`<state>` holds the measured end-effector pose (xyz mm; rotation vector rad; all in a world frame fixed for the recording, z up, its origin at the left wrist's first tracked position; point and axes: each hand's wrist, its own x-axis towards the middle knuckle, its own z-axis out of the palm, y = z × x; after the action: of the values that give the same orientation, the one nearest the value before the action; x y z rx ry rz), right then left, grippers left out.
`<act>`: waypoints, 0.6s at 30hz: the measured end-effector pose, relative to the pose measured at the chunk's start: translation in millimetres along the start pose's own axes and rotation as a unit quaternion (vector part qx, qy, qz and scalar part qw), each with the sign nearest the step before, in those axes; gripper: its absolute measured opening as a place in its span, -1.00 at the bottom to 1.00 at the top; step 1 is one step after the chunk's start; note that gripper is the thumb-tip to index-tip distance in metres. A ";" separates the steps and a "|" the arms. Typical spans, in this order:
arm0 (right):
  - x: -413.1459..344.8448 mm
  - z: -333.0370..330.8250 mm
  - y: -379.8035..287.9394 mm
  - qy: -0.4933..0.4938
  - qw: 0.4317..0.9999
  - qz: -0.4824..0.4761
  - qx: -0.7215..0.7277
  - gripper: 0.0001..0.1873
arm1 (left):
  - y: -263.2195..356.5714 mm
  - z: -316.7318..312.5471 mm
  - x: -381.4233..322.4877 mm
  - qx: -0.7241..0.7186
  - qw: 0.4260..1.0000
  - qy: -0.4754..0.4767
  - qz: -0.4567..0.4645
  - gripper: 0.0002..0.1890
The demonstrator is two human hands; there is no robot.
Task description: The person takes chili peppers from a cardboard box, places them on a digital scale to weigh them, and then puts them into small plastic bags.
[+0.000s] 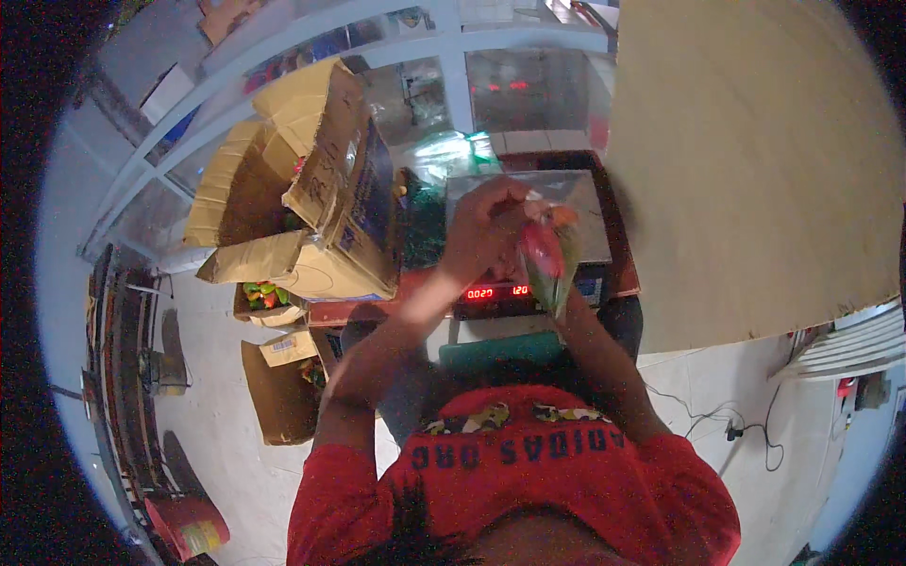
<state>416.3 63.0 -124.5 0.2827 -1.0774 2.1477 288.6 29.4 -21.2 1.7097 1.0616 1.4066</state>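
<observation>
Above a digital scale (591, 184) with a lit red display, my left hand (488, 205) grips the upper part of a clear plastic bag (555, 272). Red, orange and green produce, perhaps peppers, shows through the plastic. My right hand (566, 286) is mostly hidden behind the bag; its forearm reaches up from the right, and its fingers cannot be made out. Behind the scale lies a pile of shiny clear and green plastic bags (453, 152).
A large open cardboard box (361, 205) stands left of the scale on a dark red table (325, 313). Lower boxes hold red and green produce (265, 294). A big tan board (750, 177) rises at the right. Cables (732, 428) lie on the floor.
</observation>
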 end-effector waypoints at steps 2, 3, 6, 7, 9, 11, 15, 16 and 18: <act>-14.9 -28.5 45.2 0.213 0.969 -0.015 -0.122 -0.70 | -13.6 6.1 4.5 -0.042 0.998 0.029 -0.037 -0.83; -19.7 -30.2 61.4 0.281 0.947 -0.011 -0.157 -0.71 | -24.8 3.3 2.6 0.032 0.995 0.087 -0.030 -0.85; -35.5 -5.5 65.9 0.314 0.949 0.030 0.004 -0.71 | -55.7 -4.0 -7.9 0.120 0.980 0.156 -0.033 -0.88; -38.2 9.3 57.0 0.348 0.894 0.036 -0.279 -0.73 | -62.9 -6.9 -12.3 0.139 0.974 0.171 -0.042 -0.89; -35.0 38.9 26.9 0.351 0.764 0.038 -0.540 -0.76 | -75.0 -4.9 -21.8 0.109 0.976 0.183 -0.030 -0.89; -26.7 65.0 -10.5 0.258 0.691 -0.022 -0.675 -0.79 | -71.6 -3.4 -26.4 0.078 0.978 0.192 -0.016 -0.87; -16.4 98.2 -62.6 0.206 0.533 0.018 -0.820 -0.83 | -34.5 -5.8 -29.0 0.072 0.990 0.119 -0.010 -0.87; -4.7 114.8 -80.2 0.186 0.530 0.064 -0.825 -0.85 | -25.3 -7.7 -30.8 0.039 0.995 0.089 0.002 -0.87; 0.5 105.7 -98.5 0.170 0.520 0.110 -0.830 -0.86 | -8.0 -4.9 -31.5 0.087 0.995 0.050 0.005 -0.86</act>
<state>470.8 21.7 2.8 -1.1504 -2.3301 0.3892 279.8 4.6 -40.9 1.7835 1.2651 1.4564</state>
